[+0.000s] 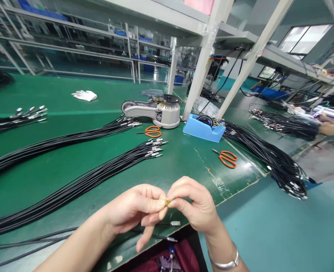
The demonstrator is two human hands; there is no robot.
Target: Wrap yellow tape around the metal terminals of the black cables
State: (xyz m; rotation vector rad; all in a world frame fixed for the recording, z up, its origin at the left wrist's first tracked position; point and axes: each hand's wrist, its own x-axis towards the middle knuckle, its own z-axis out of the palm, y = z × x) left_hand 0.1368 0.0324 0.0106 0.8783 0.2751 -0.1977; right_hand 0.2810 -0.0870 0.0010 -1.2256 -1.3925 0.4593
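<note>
My left hand (144, 207) and my right hand (193, 204) meet near the table's front edge. Between their thumbs and fingertips is a small amber strip of tape (171, 201), pinched from both sides; it seems wrapped on a thin dark wire end, mostly hidden by the fingers. Below my left hand, black cables end in a silver metal connector (175, 223) and a second, thinner metal tip (171, 239). The left hand's lower fingers hang loosely over these cables. A bundle of black cables (98, 175) with metal ends lies just beyond.
Orange-handled scissors (227, 159) lie at right, another orange pair (152, 131) farther back. A blue tape dispenser (203, 128) and a grey round tape machine (167, 111) stand behind. A white glove (84, 95) lies far left. Another person's arm (333, 127) shows beside cable bundles at right.
</note>
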